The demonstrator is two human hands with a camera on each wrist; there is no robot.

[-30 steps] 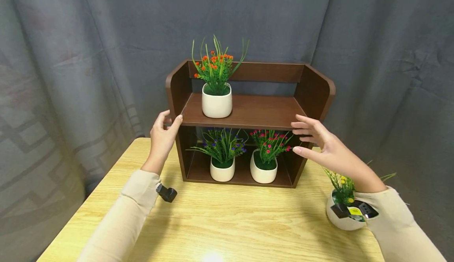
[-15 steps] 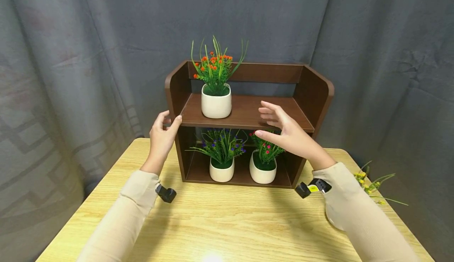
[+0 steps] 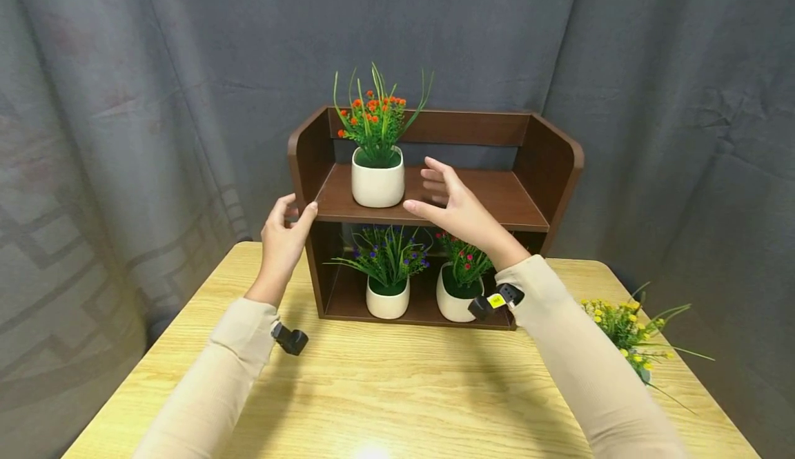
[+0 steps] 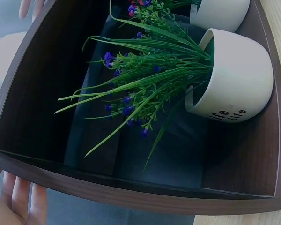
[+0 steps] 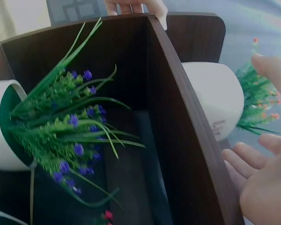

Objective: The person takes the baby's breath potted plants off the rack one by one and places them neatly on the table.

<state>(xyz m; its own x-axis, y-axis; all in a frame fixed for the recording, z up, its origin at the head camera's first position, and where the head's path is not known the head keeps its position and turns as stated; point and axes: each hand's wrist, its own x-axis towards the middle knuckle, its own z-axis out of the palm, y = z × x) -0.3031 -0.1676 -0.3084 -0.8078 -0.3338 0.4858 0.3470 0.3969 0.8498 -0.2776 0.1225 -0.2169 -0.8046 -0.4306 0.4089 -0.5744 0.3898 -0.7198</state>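
Observation:
A dark brown two-tier shelf (image 3: 459,219) stands on the table. My left hand (image 3: 284,238) holds its left side panel, thumb on the front edge and fingers along the outside. On the upper tier, toward the left, sits a white pot of orange flowers (image 3: 378,181). My right hand (image 3: 456,203) reaches over the upper tier just right of that pot, thumb and fingers spread with nothing between them. In the right wrist view the same fingers (image 5: 248,159) show beside the pot. Below stand a pot of purple flowers (image 3: 388,300) and a pot of pink flowers (image 3: 456,300).
A pot of yellow flowers (image 3: 633,335) is on the right side of the table, partly hidden by the right sleeve (image 3: 577,348). The light wooden table (image 3: 373,390) spreads out before the shelf. A grey curtain (image 3: 248,65) hangs behind.
My right hand has moved left from the shelf's right end to beside the pot of orange flowers. The left hand stays at the left panel, and the pots keep their places.

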